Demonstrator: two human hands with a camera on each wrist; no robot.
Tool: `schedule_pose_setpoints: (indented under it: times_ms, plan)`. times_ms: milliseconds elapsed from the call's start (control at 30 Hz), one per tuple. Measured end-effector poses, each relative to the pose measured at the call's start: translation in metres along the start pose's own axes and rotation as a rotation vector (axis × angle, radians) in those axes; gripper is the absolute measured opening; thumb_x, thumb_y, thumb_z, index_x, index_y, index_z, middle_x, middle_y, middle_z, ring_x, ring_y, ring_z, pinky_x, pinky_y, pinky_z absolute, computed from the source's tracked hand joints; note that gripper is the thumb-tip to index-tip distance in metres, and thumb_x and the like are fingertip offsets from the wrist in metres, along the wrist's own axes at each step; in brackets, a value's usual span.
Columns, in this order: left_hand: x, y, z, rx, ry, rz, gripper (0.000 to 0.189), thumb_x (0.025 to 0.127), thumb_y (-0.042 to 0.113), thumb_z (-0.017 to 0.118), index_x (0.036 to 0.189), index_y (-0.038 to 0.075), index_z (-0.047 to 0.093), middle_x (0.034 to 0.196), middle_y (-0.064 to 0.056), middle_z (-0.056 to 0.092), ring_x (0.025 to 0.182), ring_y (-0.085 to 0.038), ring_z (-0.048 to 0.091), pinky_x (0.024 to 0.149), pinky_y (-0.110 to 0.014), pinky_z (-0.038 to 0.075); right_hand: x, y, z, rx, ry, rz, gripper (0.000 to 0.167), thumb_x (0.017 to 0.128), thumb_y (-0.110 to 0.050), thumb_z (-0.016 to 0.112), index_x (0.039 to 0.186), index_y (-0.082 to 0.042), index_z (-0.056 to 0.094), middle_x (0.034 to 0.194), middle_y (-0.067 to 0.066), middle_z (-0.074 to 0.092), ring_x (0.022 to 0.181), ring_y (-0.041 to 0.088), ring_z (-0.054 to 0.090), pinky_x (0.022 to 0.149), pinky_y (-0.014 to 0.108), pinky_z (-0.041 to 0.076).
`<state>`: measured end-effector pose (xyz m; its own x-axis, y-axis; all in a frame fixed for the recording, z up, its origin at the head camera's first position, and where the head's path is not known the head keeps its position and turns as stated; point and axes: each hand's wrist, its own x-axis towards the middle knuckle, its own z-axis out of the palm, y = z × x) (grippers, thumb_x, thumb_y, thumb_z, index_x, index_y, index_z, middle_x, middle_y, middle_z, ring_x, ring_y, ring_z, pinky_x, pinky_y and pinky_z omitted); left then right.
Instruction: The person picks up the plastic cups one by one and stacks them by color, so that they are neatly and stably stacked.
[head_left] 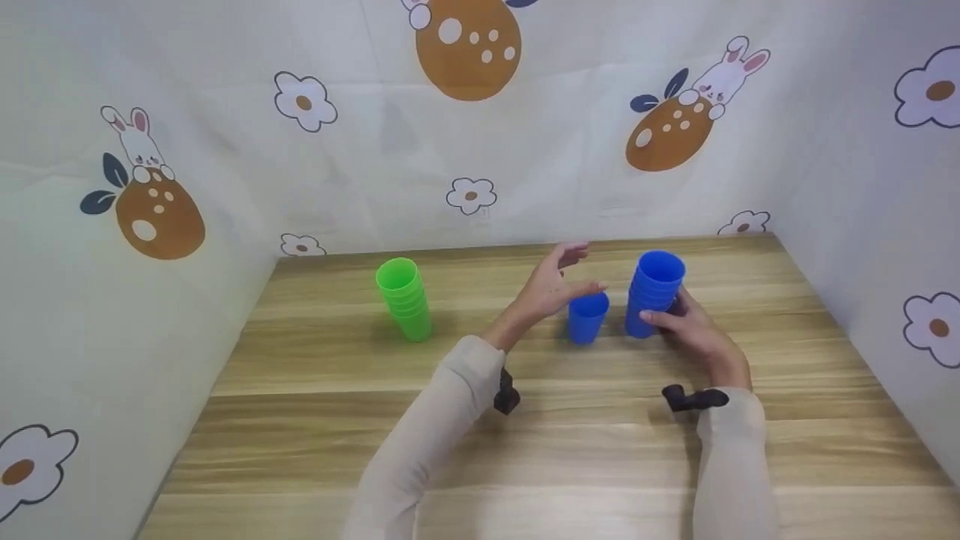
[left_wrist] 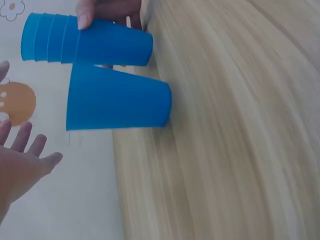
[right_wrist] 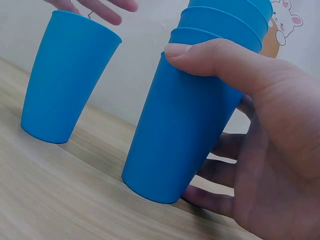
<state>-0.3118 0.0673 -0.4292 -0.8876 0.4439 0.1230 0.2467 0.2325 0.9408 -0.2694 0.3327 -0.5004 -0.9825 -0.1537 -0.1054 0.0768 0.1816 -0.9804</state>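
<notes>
A stack of several nested blue cups [head_left: 649, 307] stands upright on the table, and my right hand [head_left: 694, 326] grips its lower part from the right, thumb across the front. In the right wrist view that thumb lies just below the stacked rims. One single blue cup [head_left: 586, 322] stands upright just left of the stack. My left hand [head_left: 553, 283] hovers above and beside this cup with fingers spread, holding nothing. The left wrist view shows a gap between the left hand [left_wrist: 22, 167] and the single cup [left_wrist: 120, 100].
A stack of several green cups [head_left: 405, 300] stands upright on the left part of the wooden table [head_left: 315, 420]. A patterned cloth backdrop [head_left: 375, 165] rises behind the table and along both sides. Black wrist cameras [head_left: 507, 393] sit at the sleeves.
</notes>
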Motion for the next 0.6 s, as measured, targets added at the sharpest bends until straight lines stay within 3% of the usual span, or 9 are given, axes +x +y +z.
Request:
schedule_pose_setpoints:
  times_ms: [333,600]
  plan:
    - [-0.01,-0.024,-0.005,-0.033,-0.083,-0.003,0.076,0.084,0.023,0.081,0.148,0.009,0.042,0.148,-0.013,0.052,0.143,-0.036,0.043,0.119,-0.055,0.037,0.001,0.002,-0.001,0.013,-0.007,-0.039,0.093,0.095,-0.02,0.068,0.161,-0.01,0.003,0.165,0.027,0.017,0.153,0.045,0.015,0.125,0.062,0.013]
    - [-0.018,-0.038,-0.002,-0.03,-0.12,-0.035,0.084,0.082,0.02,0.084,0.151,0.01,0.037,0.15,-0.016,0.049,0.142,-0.031,0.046,0.118,-0.051,0.039,0.001,0.003,0.0,0.033,-0.013,-0.046,0.094,0.094,-0.018,0.069,0.161,-0.01,0.003,0.165,0.026,0.018,0.153,0.043,0.016,0.126,0.06,0.012]
